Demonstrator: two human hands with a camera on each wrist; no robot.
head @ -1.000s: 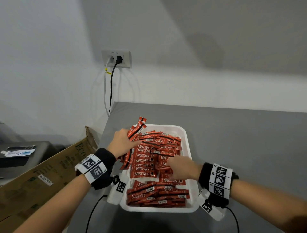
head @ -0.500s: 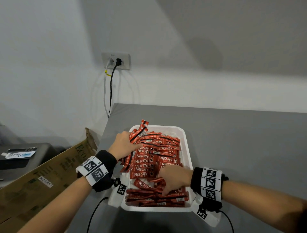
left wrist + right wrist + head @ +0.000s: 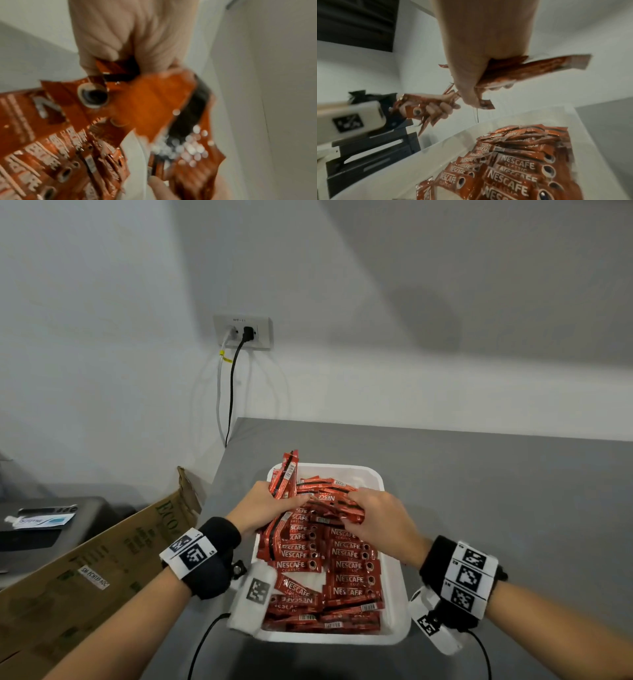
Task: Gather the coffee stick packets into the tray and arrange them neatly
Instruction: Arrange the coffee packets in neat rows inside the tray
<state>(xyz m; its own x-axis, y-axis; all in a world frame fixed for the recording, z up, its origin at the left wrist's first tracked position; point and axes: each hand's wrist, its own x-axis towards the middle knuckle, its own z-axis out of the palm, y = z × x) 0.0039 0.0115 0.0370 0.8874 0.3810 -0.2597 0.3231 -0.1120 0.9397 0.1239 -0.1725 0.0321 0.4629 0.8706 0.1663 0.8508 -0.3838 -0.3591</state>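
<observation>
Moved up from the near rows to the far heap: right hand (image 3: pixel 380 518), now grasping red coffee stick packets (image 3: pixel 346 563). Left hand (image 3: pixel 263 505) clenched round an upright bunch. White tray (image 3: pixel 394 604), grey tabletop (image 3: pixel 496 508), white wall.

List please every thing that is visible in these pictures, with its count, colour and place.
red coffee stick packets: many, red, in the tray and in both hands
white plastic tray: one, white, on the table
grey table: one, grey, against the wall
brown cardboard box: one, brown, left of the table
white wall socket: one, white, on the wall, two cables plugged in
left hand: grips a bundle of packets over the tray's far left
right hand: grips several packets over the tray
</observation>
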